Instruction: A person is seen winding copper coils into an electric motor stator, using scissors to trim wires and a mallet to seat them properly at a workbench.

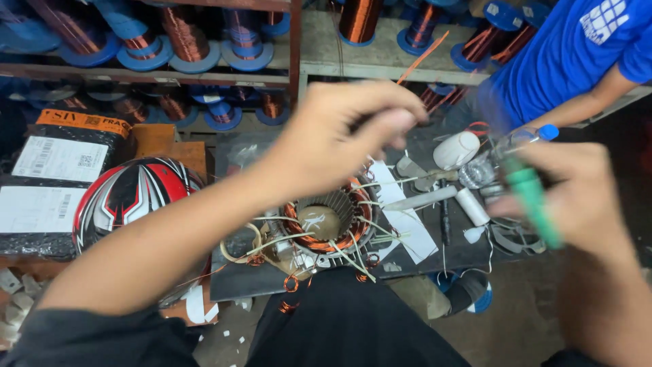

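A round motor stator with copper windings and pale sleeving strips lies on a dark work plate between my arms. My left hand hovers above it with fingers pinched together; a thin pale thread seems to run from them, though blur hides it. My right hand is at the right, closed around a green-handled tool that points down and right. Both hands are blurred by motion.
A red, white and black helmet sits at the left beside wrapped parcels. Shelves behind hold several copper wire spools. White rolls and strips lie right of the stator. A person in a blue shirt stands at the upper right.
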